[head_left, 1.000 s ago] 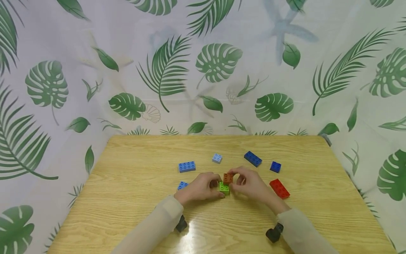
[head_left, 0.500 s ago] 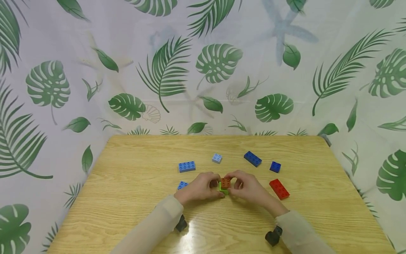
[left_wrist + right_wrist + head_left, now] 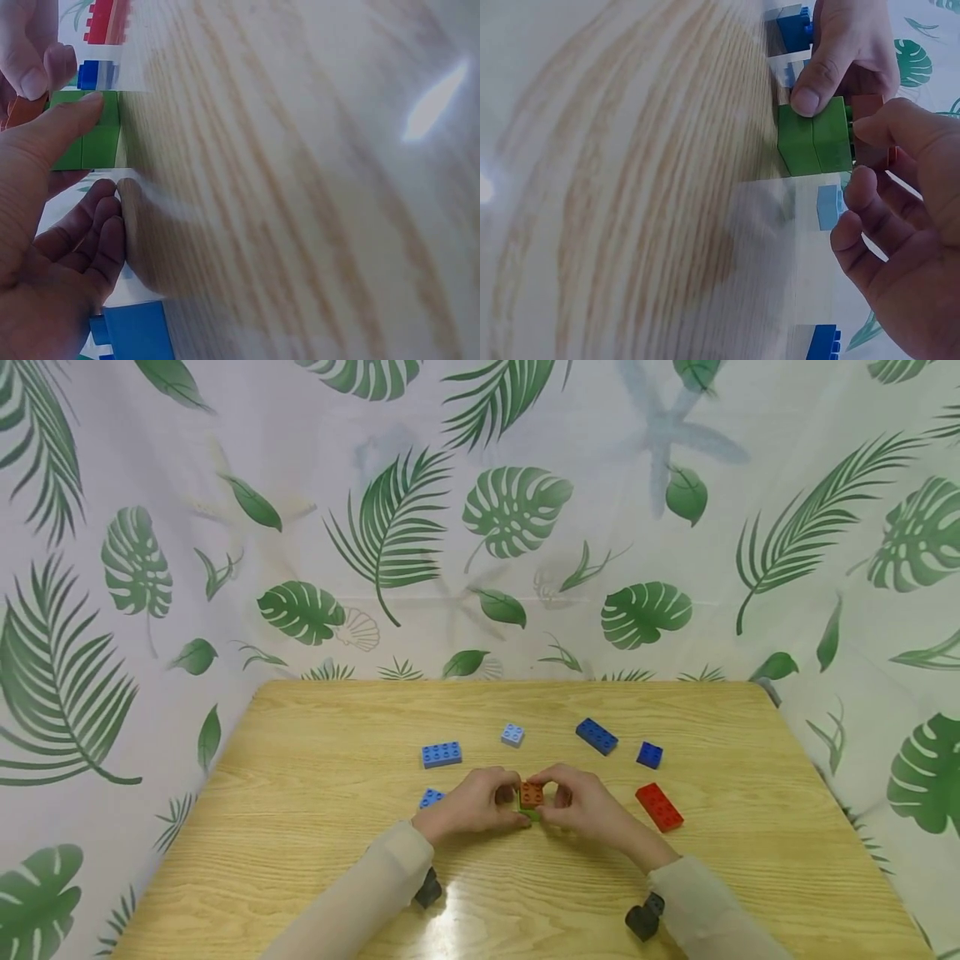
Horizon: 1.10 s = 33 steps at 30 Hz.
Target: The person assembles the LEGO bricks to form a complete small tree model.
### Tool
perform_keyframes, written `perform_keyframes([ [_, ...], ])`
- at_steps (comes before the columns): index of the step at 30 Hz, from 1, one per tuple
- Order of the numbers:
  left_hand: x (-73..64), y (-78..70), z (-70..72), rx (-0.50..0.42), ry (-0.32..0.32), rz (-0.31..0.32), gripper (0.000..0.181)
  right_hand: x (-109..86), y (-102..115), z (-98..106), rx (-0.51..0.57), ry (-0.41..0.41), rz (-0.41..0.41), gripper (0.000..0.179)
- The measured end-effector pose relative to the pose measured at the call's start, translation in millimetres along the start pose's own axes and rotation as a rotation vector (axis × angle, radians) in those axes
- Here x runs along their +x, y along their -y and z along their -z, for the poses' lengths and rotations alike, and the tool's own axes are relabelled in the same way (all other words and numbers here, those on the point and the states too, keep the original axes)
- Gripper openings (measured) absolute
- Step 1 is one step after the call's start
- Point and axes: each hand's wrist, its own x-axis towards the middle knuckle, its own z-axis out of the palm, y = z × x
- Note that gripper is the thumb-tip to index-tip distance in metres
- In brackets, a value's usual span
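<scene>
In the head view, my left hand (image 3: 476,802) holds a green stack (image 3: 531,816) at the middle of the table. The left wrist view shows the thumb lying across its side. Two green bricks (image 3: 814,142) sit one on the other, as the right wrist view shows. My right hand (image 3: 585,802) pinches an orange-brown brick (image 3: 532,795) between thumb and finger, directly over the green studs. Some of those studs (image 3: 850,116) still show between green and brown. Seen from the head, the orange-brown brick hides most of the green top.
Around the hands lie a red brick (image 3: 660,807), a long dark blue brick (image 3: 597,736), a small dark blue brick (image 3: 649,755), a pale blue brick (image 3: 513,735) and a long blue brick (image 3: 442,754). Another blue brick (image 3: 431,798) is partly behind the left hand.
My right hand has moved left and slightly toward me, bringing the orange-brown brick from behind the green stack to over it. The left hand has stayed in place.
</scene>
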Motion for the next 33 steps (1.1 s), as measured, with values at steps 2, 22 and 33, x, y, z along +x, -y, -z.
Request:
perform_keyframes([
  [2,0.1,0.6,0.1,0.001,-0.002,-0.007,0.026,1.0,-0.5,0.2,-0.008,0.003,0.007,0.038],
  [22,1.1,5.3,2.3,-0.009,-0.002,-0.041,0.024,7.0,-3.0,-1.0,-0.068,0.002,0.128,0.035],
  [33,2.1,5.5,3.0,0.014,-0.004,-0.071,0.025,5.6,-5.6,-3.7,-0.051,-0.005,0.104,0.037],
])
